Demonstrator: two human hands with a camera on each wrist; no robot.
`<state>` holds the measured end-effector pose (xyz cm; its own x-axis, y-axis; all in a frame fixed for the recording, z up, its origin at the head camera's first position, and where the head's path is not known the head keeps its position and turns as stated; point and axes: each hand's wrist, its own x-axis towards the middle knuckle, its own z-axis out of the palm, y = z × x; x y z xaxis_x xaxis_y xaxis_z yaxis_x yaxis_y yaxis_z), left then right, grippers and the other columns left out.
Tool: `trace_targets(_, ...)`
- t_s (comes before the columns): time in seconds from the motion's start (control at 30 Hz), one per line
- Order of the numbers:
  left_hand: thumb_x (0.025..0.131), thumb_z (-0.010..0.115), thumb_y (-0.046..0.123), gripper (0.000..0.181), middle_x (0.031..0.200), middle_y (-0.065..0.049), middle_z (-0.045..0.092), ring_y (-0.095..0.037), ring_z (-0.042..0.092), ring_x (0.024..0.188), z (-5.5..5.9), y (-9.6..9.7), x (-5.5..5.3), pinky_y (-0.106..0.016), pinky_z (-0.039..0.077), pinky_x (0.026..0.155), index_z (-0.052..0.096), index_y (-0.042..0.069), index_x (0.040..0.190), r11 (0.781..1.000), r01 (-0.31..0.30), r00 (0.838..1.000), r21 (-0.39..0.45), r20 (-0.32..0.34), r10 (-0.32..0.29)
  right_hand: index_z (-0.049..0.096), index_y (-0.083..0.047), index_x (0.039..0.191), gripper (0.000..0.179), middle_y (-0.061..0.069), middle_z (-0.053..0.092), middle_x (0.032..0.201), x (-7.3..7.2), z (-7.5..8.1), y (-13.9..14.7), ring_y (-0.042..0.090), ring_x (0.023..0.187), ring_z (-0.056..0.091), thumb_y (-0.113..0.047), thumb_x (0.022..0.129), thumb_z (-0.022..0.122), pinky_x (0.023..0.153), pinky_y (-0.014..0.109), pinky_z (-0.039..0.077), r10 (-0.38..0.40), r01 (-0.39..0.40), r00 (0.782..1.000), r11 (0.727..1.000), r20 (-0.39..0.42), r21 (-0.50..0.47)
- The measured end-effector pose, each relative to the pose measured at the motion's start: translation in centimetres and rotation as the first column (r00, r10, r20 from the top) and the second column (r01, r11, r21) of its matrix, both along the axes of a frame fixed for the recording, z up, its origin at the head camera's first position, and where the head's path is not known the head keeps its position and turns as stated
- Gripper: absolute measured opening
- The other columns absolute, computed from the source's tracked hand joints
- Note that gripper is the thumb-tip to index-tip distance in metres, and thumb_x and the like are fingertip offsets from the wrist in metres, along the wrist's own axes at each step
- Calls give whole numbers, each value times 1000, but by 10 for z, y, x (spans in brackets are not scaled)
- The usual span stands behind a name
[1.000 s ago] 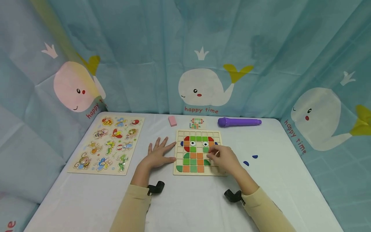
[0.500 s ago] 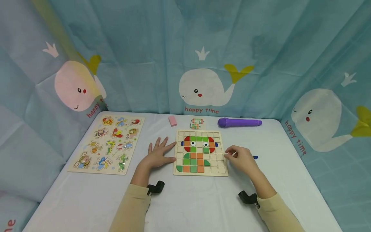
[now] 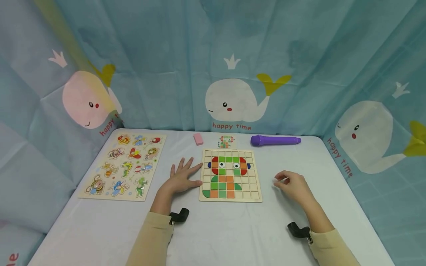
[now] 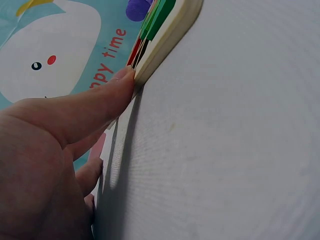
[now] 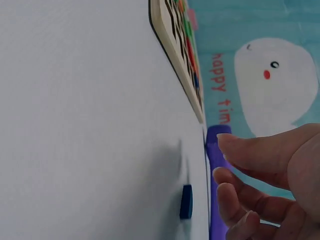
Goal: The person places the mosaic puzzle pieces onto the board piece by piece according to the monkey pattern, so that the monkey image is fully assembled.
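The wooden grid board [image 3: 249,189] lies mid-table, with red, green, orange and blue tiles and two eye tiles forming an animal figure. My left hand [image 3: 179,180] rests spread at its left side, thumb and index fingertips at the edge; the left wrist view shows the thumb [image 4: 100,102] against the rim. To the right of the board my right hand [image 3: 294,187] hovers above the table, thumb and fingers loosely bent with a gap between them. In the right wrist view a small blue piece [image 5: 186,201] sits on the table near those fingers; the hand hides it in the head view.
A peg puzzle board with insects [image 3: 133,188] lies at the left. Along the back are a pink block [image 3: 198,139], a pattern card [image 3: 226,141] and a purple toy microphone [image 3: 276,140]. A blue whale-print curtain [image 3: 166,92] hangs around the table.
My right hand has moved from over the board to the table on its right, over the loose blue pieces. The blue tile at the figure's right side is uncovered. My left hand stays put.
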<state>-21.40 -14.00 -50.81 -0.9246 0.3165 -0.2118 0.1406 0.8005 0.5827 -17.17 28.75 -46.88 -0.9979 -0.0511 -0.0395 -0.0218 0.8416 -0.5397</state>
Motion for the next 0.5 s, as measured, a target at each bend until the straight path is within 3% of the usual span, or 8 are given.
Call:
trace_targets(0.13,87,72,53,79,171,-5,8,-36,-12,157,-1,0,0,-64,-15,119,38,34,156,1000,-1,1000,4,-1,1,73,-6,109,23,10,73,105,2,1,10,23,88,62,-20,90,76,69,33,48,-7,6,1000,1000,20,29)
trace_targets(0.37,87,72,54,80,172,-4,6,-35,-14,156,0,-1,0,-62,-16,120,37,35,157,1000,1,1000,-11,14,0,74,-6,107,20,3,71,93,4,-8,16,18,83,60,-17,91,75,71,33,48,19,-23,995,999,100,40)
trace_targets(0.5,88,71,54,80,171,-4,6,-35,-14,156,0,-1,-1,-63,-16,120,37,35,157,1000,1,1000,-18,9,-1,74,-6,103,14,2,70,88,3,-13,16,16,79,61,-14,92,74,70,33,49,35,-37,996,999,84,22)
